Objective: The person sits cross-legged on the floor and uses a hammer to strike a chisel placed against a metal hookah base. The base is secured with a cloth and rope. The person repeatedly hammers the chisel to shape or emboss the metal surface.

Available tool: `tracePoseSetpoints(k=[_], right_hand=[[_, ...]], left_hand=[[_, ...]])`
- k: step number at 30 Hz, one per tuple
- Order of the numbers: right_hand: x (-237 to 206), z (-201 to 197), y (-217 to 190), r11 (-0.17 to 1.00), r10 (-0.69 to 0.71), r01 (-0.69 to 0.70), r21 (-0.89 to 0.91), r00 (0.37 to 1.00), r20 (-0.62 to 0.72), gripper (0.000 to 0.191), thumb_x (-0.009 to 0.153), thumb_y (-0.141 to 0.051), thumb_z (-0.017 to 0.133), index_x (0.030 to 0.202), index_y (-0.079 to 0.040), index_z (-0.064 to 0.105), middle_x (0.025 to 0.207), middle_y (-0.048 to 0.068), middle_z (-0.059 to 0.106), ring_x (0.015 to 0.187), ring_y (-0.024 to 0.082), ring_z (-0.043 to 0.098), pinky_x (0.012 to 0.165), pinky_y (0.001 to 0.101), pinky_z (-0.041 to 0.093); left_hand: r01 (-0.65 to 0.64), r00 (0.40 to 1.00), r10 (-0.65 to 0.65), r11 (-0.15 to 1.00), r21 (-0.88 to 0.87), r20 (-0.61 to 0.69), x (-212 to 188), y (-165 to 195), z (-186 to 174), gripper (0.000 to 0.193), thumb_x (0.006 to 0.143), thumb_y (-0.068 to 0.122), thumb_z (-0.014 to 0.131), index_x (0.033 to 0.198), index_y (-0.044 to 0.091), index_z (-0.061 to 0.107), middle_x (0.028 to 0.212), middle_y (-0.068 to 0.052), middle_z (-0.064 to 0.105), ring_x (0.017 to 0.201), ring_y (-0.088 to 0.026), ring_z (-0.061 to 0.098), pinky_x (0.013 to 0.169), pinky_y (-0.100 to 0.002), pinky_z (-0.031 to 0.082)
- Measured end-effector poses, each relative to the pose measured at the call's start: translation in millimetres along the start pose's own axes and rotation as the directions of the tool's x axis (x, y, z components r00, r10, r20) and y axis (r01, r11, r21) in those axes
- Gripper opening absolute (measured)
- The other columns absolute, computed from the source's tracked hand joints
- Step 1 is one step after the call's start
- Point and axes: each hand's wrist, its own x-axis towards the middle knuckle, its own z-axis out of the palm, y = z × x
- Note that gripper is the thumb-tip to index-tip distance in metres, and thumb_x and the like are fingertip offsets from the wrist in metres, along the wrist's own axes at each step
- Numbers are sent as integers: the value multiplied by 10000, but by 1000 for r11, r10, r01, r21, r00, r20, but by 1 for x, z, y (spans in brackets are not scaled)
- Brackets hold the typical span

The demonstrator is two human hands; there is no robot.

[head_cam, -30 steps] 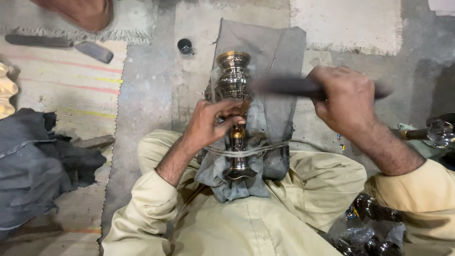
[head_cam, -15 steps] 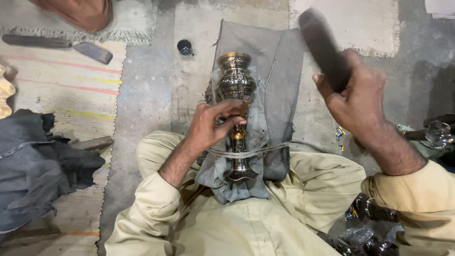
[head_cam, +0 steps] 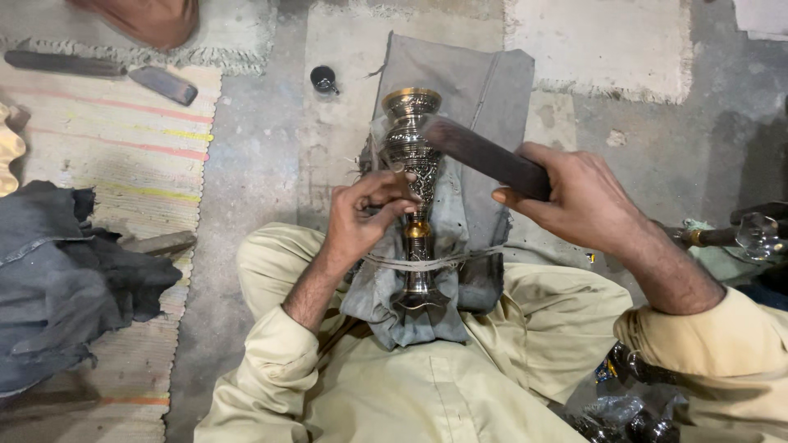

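Two hands work one piece: an engraved brass vase-shaped stem with a flared cup top [head_cam: 414, 156], lying lengthwise on a grey folded cloth [head_cam: 476, 90] over the person's lap and lashed down near its base by a thin cord [head_cam: 427, 262]. The left hand [head_cam: 361, 217] pinches something small against the stem's narrow waist (too small to identify). The right hand [head_cam: 583, 197] is clenched round a dark flat wooden bat [head_cam: 484, 152], whose far end meets the stem's upper bulge. Judging by its look, the stem is rigid, fairly heavy metal, smooth and prone to roll; the narrow waist offers the surest hold.
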Motion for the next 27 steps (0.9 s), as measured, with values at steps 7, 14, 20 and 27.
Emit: tracePoseSetpoints(k=[7,14,20,27], right_hand=[[6,-6,-11,980,-139,135,-145,990,-19,392,854,-435,777,1073,-121,694,630,81,673,533,230,674,564,409,525],[-39,98,-38,853,-494,504,134,863,-105,480,569,-269,896,963,-57,721,829,121,726,728,320,734,631,425,580],[-80,153,-20,850,-380,471,237,859,-344,357,598,-46,797,939,-44,692,810,120,700,738,337,715,640,432,558],[-81,189,13,755,-27,151,639,980,-199,290,742,-112,860,986,-21,732,796,67,773,714,132,732,654,312,578]], left_hand=[[77,992,-91,985,-157,-86,-12,-4,4,355,934,-92,719,1269,-19,625,1064,-137,791,983,-194,793,870,-297,665],[136,952,-245,873,-469,-181,-21,-14,-7,354,949,-49,728,1278,-47,598,1031,-134,786,978,-166,763,897,-296,632],[189,956,-263,893,-408,-132,-16,-2,-10,369,955,-55,738,1296,-75,600,1024,-145,780,962,-165,758,875,-294,632],[164,985,-158,984,-76,72,20,36,2,366,937,30,771,1281,-2,648,1032,-119,801,997,-180,795,896,-314,659]])
